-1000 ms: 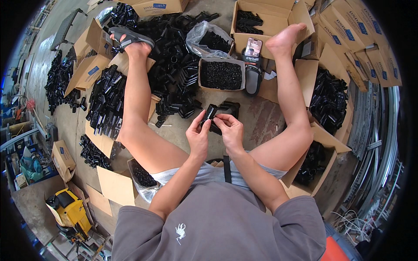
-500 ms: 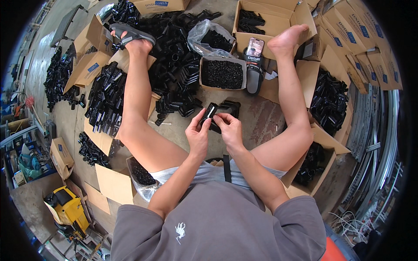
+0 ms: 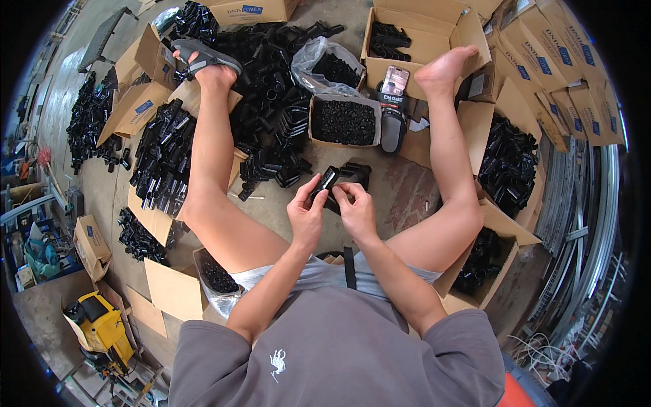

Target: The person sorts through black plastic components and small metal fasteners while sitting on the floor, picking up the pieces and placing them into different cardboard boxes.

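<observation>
Between my knees, a shiny black tube-shaped plastic part [image 3: 329, 177] is held up at a tilt. My left hand [image 3: 305, 216] is closed round its left side, thumb toward the near end. From the other side my right hand [image 3: 357, 214] pinches with thumb and fingertips at the part's right edge; whether a small piece sits in that pinch is hidden. Just beyond, a dark block-like object [image 3: 355, 175] rests on the floor, partly covered by the hands. A small carton of little black pieces [image 3: 344, 142] stands farther ahead.
Piles of black tubular parts [image 3: 163, 159] lie left and ahead. A plastic-lined box [image 3: 319, 87], an open carton [image 3: 420, 71], a sandal [image 3: 392, 129] with a phone [image 3: 395, 81] on it, and cartons of black parts [image 3: 507, 163] surround my legs. Metal profiles [image 3: 586, 230] lie far right.
The view has shifted slightly. My right fingers have curled more tightly at the part's edge, while my left hand keeps hold of the part in about the same place.
</observation>
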A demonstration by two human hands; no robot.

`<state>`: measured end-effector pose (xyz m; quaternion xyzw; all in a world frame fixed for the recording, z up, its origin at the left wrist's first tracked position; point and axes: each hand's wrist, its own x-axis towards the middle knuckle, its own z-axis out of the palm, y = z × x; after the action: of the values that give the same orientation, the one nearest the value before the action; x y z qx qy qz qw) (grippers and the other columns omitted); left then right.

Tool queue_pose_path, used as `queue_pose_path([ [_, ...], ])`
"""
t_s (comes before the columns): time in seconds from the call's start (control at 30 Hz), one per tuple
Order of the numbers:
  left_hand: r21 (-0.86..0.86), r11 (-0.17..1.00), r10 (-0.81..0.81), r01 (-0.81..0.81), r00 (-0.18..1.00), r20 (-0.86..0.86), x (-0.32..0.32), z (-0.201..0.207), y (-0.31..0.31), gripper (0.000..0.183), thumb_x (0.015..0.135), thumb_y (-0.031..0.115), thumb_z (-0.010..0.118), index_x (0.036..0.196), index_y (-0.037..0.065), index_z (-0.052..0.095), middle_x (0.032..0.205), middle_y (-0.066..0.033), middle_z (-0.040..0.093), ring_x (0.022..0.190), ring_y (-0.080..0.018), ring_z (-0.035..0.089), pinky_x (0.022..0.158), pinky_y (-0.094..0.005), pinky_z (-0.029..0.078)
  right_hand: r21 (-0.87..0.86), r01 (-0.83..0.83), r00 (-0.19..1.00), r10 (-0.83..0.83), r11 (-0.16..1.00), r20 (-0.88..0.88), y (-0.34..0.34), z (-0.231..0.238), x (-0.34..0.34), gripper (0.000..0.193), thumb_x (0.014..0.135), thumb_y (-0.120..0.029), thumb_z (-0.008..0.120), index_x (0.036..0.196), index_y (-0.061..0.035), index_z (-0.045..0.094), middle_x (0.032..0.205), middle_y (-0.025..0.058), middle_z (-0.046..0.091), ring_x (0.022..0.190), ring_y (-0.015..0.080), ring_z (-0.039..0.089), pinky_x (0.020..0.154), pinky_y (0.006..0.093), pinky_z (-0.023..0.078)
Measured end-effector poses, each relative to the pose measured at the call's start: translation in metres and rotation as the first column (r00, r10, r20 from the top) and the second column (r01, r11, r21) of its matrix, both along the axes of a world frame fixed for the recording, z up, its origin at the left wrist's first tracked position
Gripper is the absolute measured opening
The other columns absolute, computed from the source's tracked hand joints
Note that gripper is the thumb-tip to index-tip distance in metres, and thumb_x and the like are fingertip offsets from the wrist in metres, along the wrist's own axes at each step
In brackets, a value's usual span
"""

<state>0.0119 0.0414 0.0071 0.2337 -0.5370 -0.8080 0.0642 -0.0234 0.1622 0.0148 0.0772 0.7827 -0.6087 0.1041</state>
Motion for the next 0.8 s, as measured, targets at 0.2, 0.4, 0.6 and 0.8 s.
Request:
queue_pose_path([
  [0.2,-0.007,1.0,0.0,0.0,1.0,-0.014,-0.001,-0.002,-0.002,0.04,0.097,-0.004,0.068,0.137,-0.004,0.063,0.129,-0.0068,0.065,0.11,-0.0093,0.062,0.094,-0.0229,0.05,0.056,-0.019,0.998,0.022,0.998,-0.058,-0.003,0.012,-0.001,0.022,0.093,-0.017,0.074,0.101,0.0028,0.074,0.104,0.0144,0.073,0.098,0.0277,0.07,0.086,0.0365,0.053],
  [0.4,-0.033,0.999,-0.022,0.02,0.999,-0.049,0.0,-0.002,-0.003,0.04,0.096,-0.004,0.068,0.137,-0.003,0.064,0.13,-0.0076,0.065,0.111,-0.0103,0.063,0.094,-0.0229,0.05,-0.138,-0.017,0.998,0.026,0.99,0.064,0.003,0.0,-0.001,0.022,0.092,-0.015,0.076,0.105,0.0033,0.074,0.104,0.0121,0.074,0.097,0.0202,0.071,0.086,0.0317,0.054],
  [0.6,-0.076,0.997,-0.032,0.029,0.998,-0.051,0.001,-0.001,-0.002,0.04,0.096,-0.004,0.069,0.136,-0.003,0.064,0.131,-0.0088,0.064,0.113,-0.0112,0.062,0.096,-0.0234,0.049,-0.329,0.085,0.982,-0.022,0.941,0.189,0.002,0.002,0.001,0.021,0.095,-0.012,0.074,0.109,0.0033,0.073,0.103,0.0079,0.075,0.096,0.013,0.069,0.087,0.0279,0.053],
  [0.8,-0.072,0.997,-0.033,0.028,0.997,-0.066,0.0,0.0,-0.002,0.039,0.096,-0.004,0.069,0.135,-0.004,0.064,0.132,-0.0091,0.064,0.113,-0.0119,0.062,0.096,-0.0239,0.05,-0.256,0.051,0.99,-0.015,0.965,0.139,0.002,-0.01,0.002,0.019,0.094,-0.01,0.073,0.107,0.0036,0.072,0.105,0.0083,0.073,0.094,0.0144,0.068,0.085,0.0284,0.053],
])
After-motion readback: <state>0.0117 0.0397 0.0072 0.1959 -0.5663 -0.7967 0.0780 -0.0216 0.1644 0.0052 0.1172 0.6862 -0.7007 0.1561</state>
